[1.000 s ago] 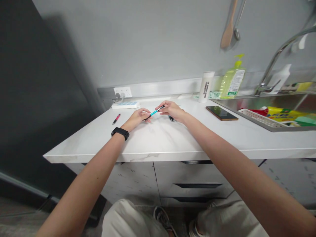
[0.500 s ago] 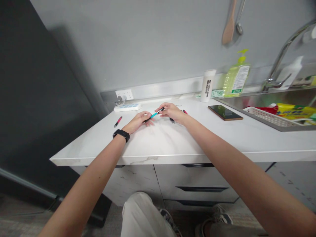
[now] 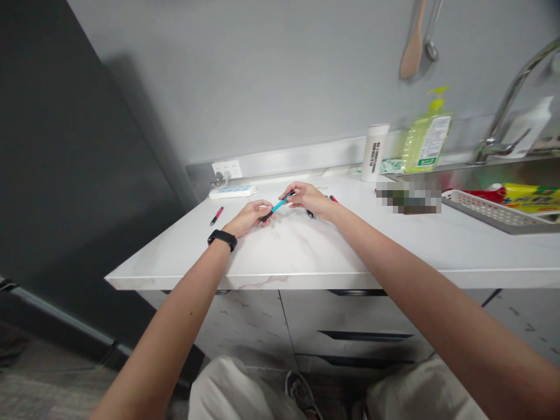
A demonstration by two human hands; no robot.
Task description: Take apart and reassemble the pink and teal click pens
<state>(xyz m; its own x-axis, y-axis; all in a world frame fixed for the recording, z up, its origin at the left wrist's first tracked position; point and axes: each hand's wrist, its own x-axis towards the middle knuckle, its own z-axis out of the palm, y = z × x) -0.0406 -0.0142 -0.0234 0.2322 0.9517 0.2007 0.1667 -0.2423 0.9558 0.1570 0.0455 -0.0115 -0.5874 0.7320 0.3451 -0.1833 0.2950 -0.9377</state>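
Observation:
A turquoise pen with black ends slants between my two hands, above the white countertop. My left hand, with a black band on its wrist, grips the pen's lower black end between thumb and fingers. Its upper end is pinched by the fingertips of my right hand. On the counter left of my left hand lies a red and black pen. Beneath my right hand a dark pen and a red-tipped one are partly hidden.
A white power strip lies by the wall under a socket. To the right stand a white bottle and a green pump bottle. A blurred-out object lies before the sink, which holds a perforated tray.
The pale stretch beside the pen's upper black end no longer shows; turquoise now reaches my right fingers. Both hands stay on the pen. The whole view has shifted slightly.

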